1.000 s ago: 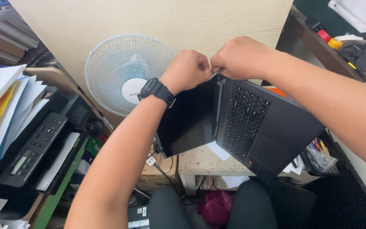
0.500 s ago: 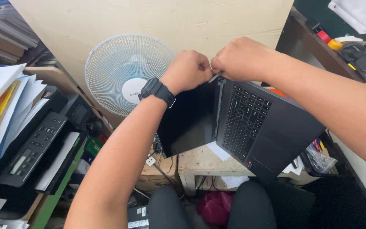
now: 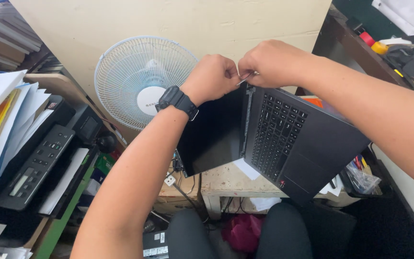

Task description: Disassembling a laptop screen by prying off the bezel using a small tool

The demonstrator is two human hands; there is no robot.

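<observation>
hands [image 3: 214, 76] unmoved; open black laptop [image 3: 283, 139] tilted

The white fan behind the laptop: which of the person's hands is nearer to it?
Left. The left hand is just right of the white fan, at the laptop hinge. The right hand is farther right, above the keyboard.

A cluttered repair workshop: worn wooden bench [image 3: 231, 180], printer [image 3: 34, 163], stacked papers [image 3: 5, 115], desk fan [image 3: 142, 79], opened laptop [image 3: 283, 139].

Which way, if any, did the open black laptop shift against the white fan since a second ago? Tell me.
No. The open black laptop sits in the same place relative to the white fan, with both hands at its hinge corner as before.
</observation>
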